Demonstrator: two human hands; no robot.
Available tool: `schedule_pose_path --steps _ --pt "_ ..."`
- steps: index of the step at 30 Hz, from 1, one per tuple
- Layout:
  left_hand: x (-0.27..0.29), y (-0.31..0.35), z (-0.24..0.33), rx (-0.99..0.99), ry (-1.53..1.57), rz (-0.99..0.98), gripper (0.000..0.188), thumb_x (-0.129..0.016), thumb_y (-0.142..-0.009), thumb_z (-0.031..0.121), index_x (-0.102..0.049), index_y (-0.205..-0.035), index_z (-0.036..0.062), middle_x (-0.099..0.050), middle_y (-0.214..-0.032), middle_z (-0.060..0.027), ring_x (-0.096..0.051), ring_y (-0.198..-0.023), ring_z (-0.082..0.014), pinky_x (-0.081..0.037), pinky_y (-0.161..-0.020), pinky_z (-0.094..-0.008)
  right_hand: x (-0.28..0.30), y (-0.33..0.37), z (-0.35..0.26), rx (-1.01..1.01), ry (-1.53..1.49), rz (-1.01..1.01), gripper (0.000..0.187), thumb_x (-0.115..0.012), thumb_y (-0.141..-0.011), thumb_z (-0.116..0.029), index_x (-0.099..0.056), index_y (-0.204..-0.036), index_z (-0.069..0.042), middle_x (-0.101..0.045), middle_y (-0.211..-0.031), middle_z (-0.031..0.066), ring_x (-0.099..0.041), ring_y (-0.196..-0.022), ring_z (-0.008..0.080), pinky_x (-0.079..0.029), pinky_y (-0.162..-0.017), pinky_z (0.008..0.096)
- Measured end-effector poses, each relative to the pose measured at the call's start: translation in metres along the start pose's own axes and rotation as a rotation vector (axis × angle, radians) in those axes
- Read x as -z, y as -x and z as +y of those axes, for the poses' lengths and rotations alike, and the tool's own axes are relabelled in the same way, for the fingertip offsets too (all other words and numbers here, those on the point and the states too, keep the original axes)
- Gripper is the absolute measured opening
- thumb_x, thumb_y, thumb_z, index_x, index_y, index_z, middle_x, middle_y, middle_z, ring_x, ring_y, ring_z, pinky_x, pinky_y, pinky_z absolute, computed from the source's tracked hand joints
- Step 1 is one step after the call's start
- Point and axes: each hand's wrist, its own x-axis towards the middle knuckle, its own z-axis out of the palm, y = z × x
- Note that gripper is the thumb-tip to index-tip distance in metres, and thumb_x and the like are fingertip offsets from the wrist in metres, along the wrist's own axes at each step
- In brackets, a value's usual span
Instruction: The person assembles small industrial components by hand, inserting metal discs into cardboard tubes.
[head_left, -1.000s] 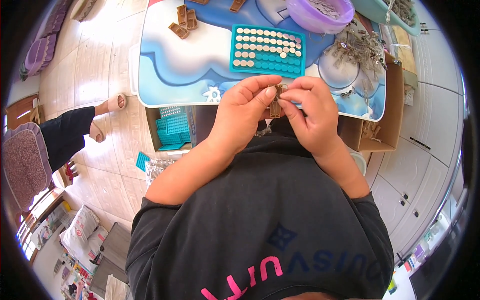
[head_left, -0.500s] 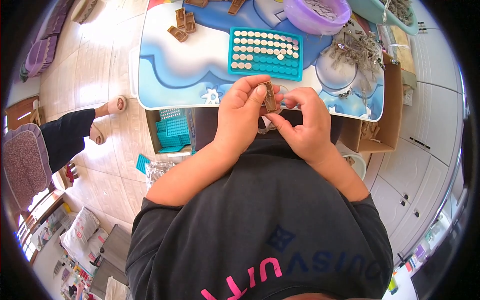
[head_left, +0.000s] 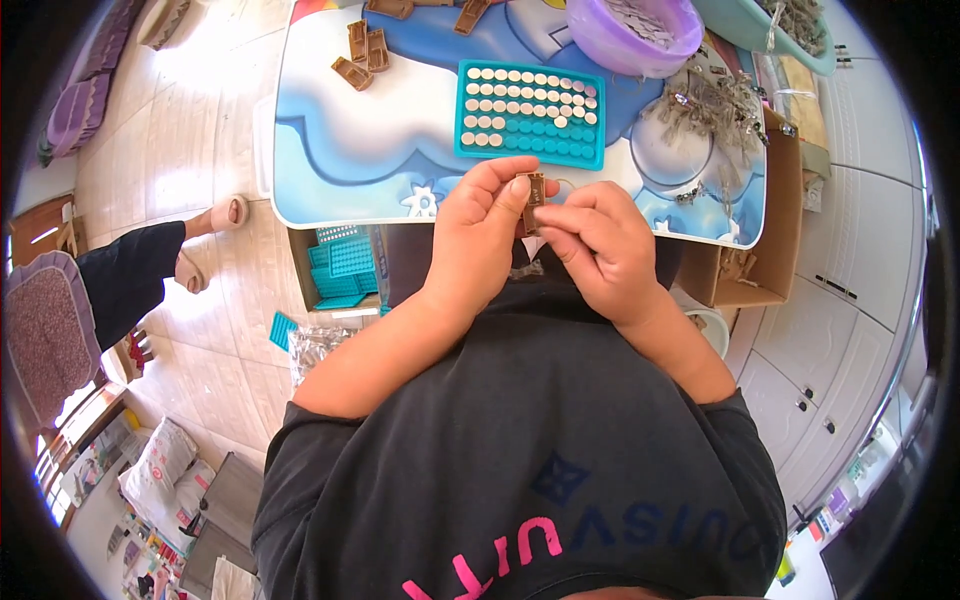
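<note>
My left hand (head_left: pixel 480 225) pinches a small brown plastic case (head_left: pixel 534 200) between thumb and fingers, upright at the table's near edge. Its hollow, ribbed side faces up. At the case's lower right edge, the thumb and forefinger of my right hand (head_left: pixel 598 240) are pressed together; whatever lies between them is hidden. Just beyond my hands, a teal tray (head_left: pixel 530 162) holds rows of round, pale discs (head_left: pixel 512 91). Its nearer right part shows bare teal round slots. One disc (head_left: pixel 561 122) lies out of line there.
More brown cases (head_left: pixel 376 50) lie far left on the table (head_left: pixel 330 185). A purple basin (head_left: pixel 625 60) and tangled grey wire-like pieces (head_left: pixel 715 115) sit at right. Below stand a box of teal trays (head_left: pixel 350 255) and a cardboard box (head_left: pixel 775 270). Someone's leg (head_left: pixel 135 270) shows at left.
My right thumb and forefinger have closed together and come onto the brown case's lower edge. The case has shifted slightly down and left, still in my left hand.
</note>
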Motion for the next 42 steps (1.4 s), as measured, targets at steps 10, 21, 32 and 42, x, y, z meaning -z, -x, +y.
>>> schedule_pose_path --steps 10,21,32,42 --pt "0.006 -0.006 0.003 -0.07 -0.052 -0.015 0.023 -0.046 -0.096 0.01 -0.049 -0.115 -0.0022 -0.062 -0.102 -0.0117 -0.061 -0.088 -0.0153 -0.051 -0.078 -0.0272 0.001 -0.017 0.003 -0.022 0.043 0.056 0.015 -0.069 -0.072 -0.003 -0.065 -0.086 -0.004 -0.058 -0.077 0.0071 -0.056 -0.071 0.0247 -0.045 -0.062 0.0337" --pt "0.015 -0.009 0.011 0.021 0.057 0.017 0.028 -0.049 -0.095 0.015 -0.052 -0.119 0.0009 -0.063 -0.103 -0.013 -0.063 -0.085 -0.0175 -0.052 -0.079 -0.0301 -0.001 -0.051 0.048 0.056 0.453 0.194 0.012 -0.071 -0.068 -0.005 -0.066 -0.079 -0.005 -0.056 -0.077 0.006 -0.055 -0.072 0.0233 -0.044 -0.062 0.0346" --pt "0.019 -0.011 0.01 0.019 0.122 0.009 0.024 -0.049 -0.095 0.011 -0.051 -0.113 -0.0043 -0.062 -0.098 -0.0104 -0.063 -0.084 -0.0157 -0.052 -0.077 -0.0281 -0.012 -0.045 0.013 0.1 0.156 0.101 0.016 -0.073 -0.065 -0.007 -0.06 -0.074 -0.006 -0.054 -0.076 0.0061 -0.053 -0.069 0.0247 -0.041 -0.06 0.0352" --pt "0.029 -0.002 0.016 0.016 0.136 0.065 0.023 -0.049 -0.095 0.012 -0.053 -0.113 -0.0029 -0.063 -0.099 -0.0105 -0.063 -0.087 -0.0163 -0.052 -0.079 -0.0285 -0.022 -0.063 0.022 0.084 0.137 0.09 0.014 -0.072 -0.066 -0.007 -0.064 -0.077 -0.005 -0.055 -0.077 0.0058 -0.053 -0.07 0.0246 -0.042 -0.061 0.0345"
